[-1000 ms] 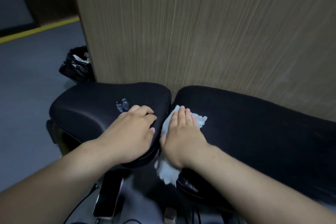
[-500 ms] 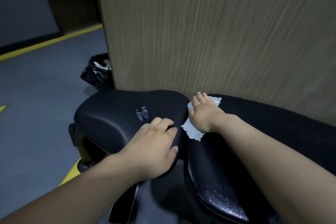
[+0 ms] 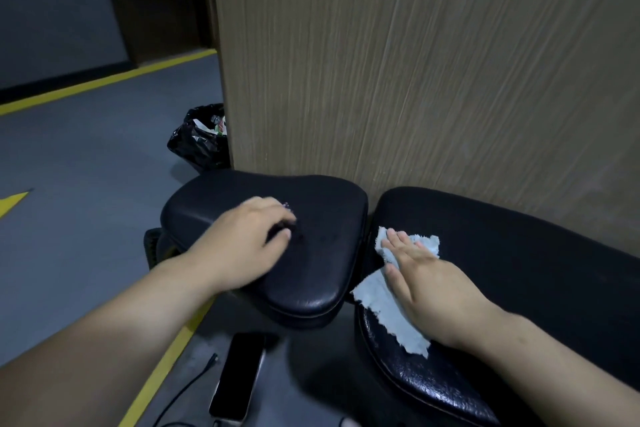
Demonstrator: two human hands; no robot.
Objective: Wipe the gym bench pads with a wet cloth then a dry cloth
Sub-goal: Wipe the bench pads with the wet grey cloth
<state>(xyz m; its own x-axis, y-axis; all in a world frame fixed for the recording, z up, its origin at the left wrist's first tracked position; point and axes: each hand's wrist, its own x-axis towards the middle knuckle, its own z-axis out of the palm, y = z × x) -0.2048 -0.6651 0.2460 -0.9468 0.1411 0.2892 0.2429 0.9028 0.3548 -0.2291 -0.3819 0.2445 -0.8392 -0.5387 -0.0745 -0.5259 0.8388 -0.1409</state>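
Two black padded bench pads lie side by side: a seat pad [image 3: 322, 253] on the left and a long back pad [image 3: 519, 253] on the right. My right hand [image 3: 426, 277] lies flat with straight fingers on a light blue cloth [image 3: 384, 305], pressing it onto the near left end of the back pad. My left hand [image 3: 249, 243] rests on top of the seat pad, blurred, with fingers bent over a small scuffed patch.
A wood-grain wall panel [image 3: 415, 80] stands right behind the pads. A black bin bag [image 3: 199, 142] sits on the grey floor at the panel's left corner. A phone [image 3: 237, 378] and a cable lie on the floor under the seat pad. Yellow floor lines run at left.
My right hand has slid the cloth back toward me along the back pad's left end. My left hand has moved up onto the middle of the seat pad.
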